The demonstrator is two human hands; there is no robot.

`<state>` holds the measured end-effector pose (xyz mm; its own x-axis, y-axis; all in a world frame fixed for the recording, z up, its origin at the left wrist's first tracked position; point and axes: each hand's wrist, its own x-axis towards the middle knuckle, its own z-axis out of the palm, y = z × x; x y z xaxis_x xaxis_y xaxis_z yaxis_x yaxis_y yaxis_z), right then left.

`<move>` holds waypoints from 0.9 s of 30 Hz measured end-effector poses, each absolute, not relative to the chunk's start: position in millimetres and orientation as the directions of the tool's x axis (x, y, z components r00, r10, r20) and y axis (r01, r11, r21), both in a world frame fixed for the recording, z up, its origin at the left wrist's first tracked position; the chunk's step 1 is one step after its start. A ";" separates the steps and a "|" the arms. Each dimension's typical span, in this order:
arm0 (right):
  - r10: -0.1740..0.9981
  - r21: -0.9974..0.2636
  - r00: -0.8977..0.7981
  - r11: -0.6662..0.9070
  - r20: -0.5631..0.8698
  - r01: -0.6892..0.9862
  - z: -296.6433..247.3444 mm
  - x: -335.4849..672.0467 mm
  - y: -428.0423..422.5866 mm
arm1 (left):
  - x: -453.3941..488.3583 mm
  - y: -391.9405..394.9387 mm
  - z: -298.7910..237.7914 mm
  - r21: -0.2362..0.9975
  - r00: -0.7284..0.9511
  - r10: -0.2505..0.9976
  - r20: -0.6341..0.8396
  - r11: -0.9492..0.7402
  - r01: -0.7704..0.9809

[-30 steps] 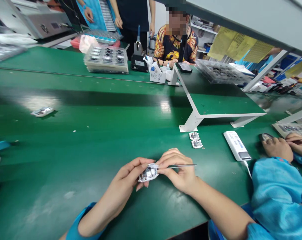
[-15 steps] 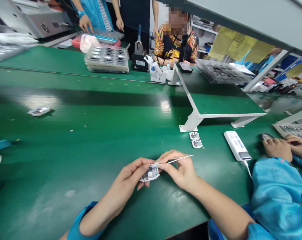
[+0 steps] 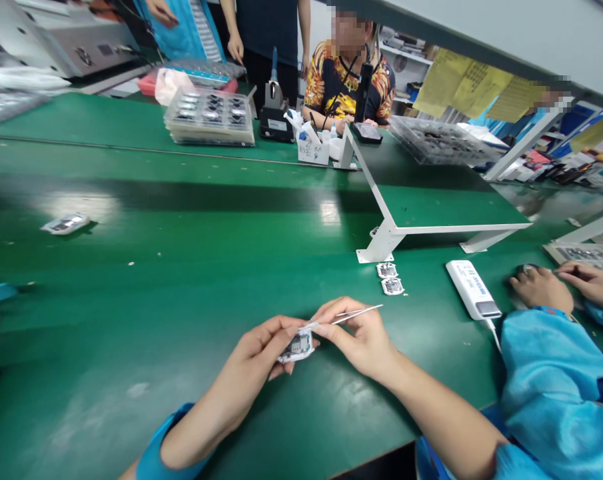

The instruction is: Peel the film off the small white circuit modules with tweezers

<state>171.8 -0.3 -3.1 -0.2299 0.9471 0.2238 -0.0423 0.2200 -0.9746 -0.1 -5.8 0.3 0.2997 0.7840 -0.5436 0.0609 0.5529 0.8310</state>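
My left hand (image 3: 261, 353) grips a small white-framed electronic module (image 3: 297, 345) by its left side, with the thumb on top and fingers beneath. Silvery parts and a circuit board show inside its frame. In my right hand (image 3: 358, 340), thumb and forefinger pinch thin white tweezers (image 3: 368, 309), whose two legs slant up to the right. Their tips meet the module's upper edge; the exact contact is hidden by my fingers. Two similar white modules (image 3: 392, 287) lie on the green table just beyond my right hand.
Another module (image 3: 66, 224) lies at the left. A white-legged riser (image 3: 451, 231) stands behind the pair of modules. To the right are a white cabled device (image 3: 474, 290) and a co-worker's hands (image 3: 544, 290). Stacked trays (image 3: 210, 119) and a white pen box (image 3: 313, 152) stand at the back.
My hands keep the same hold, with the module and tweezers shifted only slightly. The co-worker's hand at right has moved a little left. A person's hand at the back left has lifted.
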 end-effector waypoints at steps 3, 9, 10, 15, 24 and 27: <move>0.938 -0.962 -0.222 0.271 0.266 -0.006 -4.5 171.1 -0.5 | 1.2 -6.3 0.6 0.831 0.279 0.792 -0.543 0.554 0.046; 0.907 -0.924 -0.242 0.373 0.345 0.084 -5.0 171.3 -0.1 | 1.9 -7.5 -2.3 0.835 0.251 0.802 -0.542 0.549 0.051; 0.900 -0.913 -0.243 0.395 0.363 0.098 -4.8 171.7 0.0 | 1.4 -7.5 -2.7 0.835 0.251 0.802 -0.542 0.548 0.052; 0.920 -0.928 -0.207 0.359 0.333 0.104 -5.0 172.8 0.4 | -0.8 -6.4 -2.0 0.855 0.282 0.815 -0.507 0.516 0.045; 0.923 -0.925 -0.176 0.364 0.342 0.107 -8.1 170.6 -1.0 | 0.9 -8.0 0.4 0.893 0.279 0.849 -0.449 0.440 0.099; 0.897 -0.894 -0.195 0.426 0.397 0.139 -8.0 170.7 -1.8 | 0.3 -7.6 -2.6 0.893 0.267 0.853 -0.448 0.439 0.098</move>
<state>170.7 -1.8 -8.0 -0.1953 0.8970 0.3967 0.1393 0.4257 -0.8941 0.3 -7.6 -2.6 0.2674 0.8529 -0.4484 0.0983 0.4388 0.8932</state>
